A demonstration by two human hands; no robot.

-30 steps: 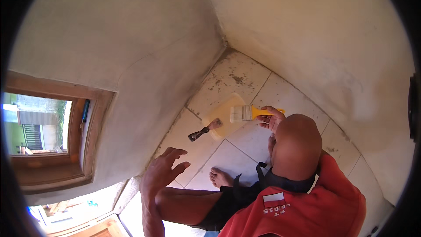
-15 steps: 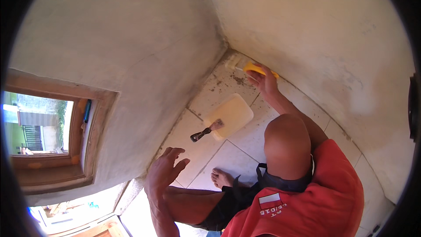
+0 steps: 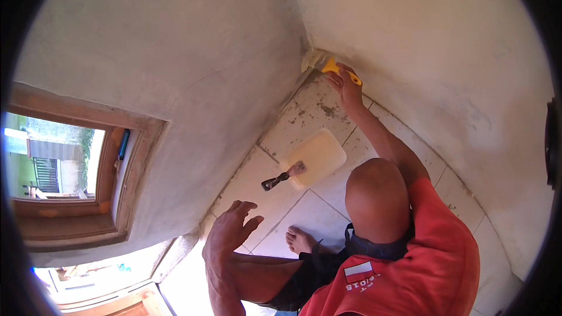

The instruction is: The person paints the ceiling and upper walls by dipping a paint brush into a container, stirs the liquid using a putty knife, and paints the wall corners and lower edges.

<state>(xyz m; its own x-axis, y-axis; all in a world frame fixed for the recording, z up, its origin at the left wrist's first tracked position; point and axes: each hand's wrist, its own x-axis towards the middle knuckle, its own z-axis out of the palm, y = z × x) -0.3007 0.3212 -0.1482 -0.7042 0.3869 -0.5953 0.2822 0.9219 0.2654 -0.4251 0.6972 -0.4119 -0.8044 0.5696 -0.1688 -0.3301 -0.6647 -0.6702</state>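
Note:
A wide paintbrush [image 3: 332,67] with a yellow handle is gripped in my right hand [image 3: 349,86]. Its pale bristles press into the corner where the two walls meet, just above the floor. My left hand [image 3: 235,226] hangs in the air by my bent knee, fingers apart and nothing in them. Between the hands, a cream rectangular tub [image 3: 325,153] stands on the tiles. Across its near left rim lies a scraper [image 3: 283,176] with a dark handle, its blade over the tub.
Dark crumbs [image 3: 304,109] are scattered on the tiled floor [image 3: 304,217] near the corner. A plastered wall [image 3: 193,41] rises on the left, with a wooden window frame [image 3: 143,158] in it. Another pale wall [image 3: 427,41] bounds the right. My bare foot [image 3: 300,240] rests near the tub.
My right hand has moved the paintbrush up and left, from the floor by the right wall into the wall corner. The left hand stays open beside my knee.

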